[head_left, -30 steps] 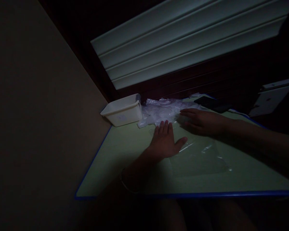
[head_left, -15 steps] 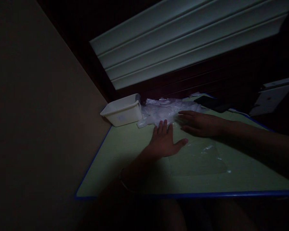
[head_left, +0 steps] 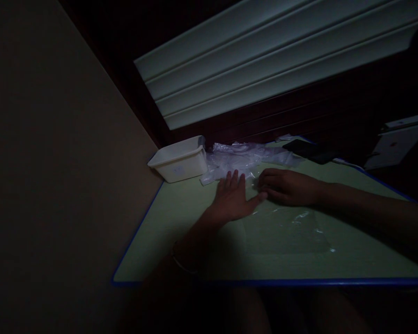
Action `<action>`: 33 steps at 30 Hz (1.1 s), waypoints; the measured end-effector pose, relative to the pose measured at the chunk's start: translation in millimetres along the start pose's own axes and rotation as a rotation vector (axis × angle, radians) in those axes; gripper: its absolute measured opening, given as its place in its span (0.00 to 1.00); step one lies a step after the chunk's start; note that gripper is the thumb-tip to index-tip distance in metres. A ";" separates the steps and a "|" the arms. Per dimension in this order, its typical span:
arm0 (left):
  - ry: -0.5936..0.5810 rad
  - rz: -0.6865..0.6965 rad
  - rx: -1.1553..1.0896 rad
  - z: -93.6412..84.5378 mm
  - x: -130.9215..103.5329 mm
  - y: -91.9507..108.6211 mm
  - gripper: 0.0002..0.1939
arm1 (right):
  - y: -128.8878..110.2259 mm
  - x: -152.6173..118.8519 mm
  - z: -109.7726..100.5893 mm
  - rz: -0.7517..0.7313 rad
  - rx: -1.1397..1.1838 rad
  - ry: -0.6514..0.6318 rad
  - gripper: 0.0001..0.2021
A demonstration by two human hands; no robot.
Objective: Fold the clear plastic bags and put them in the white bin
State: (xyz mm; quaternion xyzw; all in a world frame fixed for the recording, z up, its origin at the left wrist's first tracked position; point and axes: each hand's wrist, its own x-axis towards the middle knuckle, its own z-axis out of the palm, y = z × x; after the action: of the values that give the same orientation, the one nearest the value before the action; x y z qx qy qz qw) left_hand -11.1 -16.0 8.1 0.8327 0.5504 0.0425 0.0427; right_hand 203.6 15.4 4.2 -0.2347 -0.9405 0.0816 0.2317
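A clear plastic bag (head_left: 285,236) lies flat on the green tabletop (head_left: 181,218), glinting along its creases. My left hand (head_left: 232,197) rests palm down at the bag's upper left corner, fingers spread and thumb stretched toward the right hand. Curled at the bag's far edge is my right hand (head_left: 287,186), its fingers bent together on the thin film; the fingertips are partly hidden in the dim light. Just beyond both hands lies a crumpled heap of clear plastic (head_left: 244,155), close to the left fingertips.
A white plastic bin (head_left: 179,164) stands at the table's far left corner, beside the wall (head_left: 73,162). Behind the heap, a dark flat object (head_left: 308,150) lies near the back edge. A white box-like item (head_left: 395,146) is at the far right. Blue edging (head_left: 299,282) borders the table.
My right hand has drawn slightly back toward me and its outstretched fingers have curled in. My left hand has shifted a little to the left, still spread flat.
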 end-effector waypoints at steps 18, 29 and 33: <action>0.047 -0.176 -0.169 -14.6 20.3 -78.7 0.08 | 6.6 0.2 3.9 0.030 0.032 -0.052 0.13; 0.091 -0.186 -0.218 -17.2 21.9 -80.9 0.09 | 6.4 0.9 4.0 0.028 0.048 -0.048 0.13; 0.042 -0.187 -0.191 -15.0 20.4 -84.6 0.08 | 6.2 1.0 3.7 0.035 0.054 -0.047 0.12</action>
State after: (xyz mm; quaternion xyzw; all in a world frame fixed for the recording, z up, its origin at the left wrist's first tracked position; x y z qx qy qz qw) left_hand -82.2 36.1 13.5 0.7687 0.6200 0.1080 0.1140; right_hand 203.6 21.2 -0.3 -0.2429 -0.9389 0.1166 0.2143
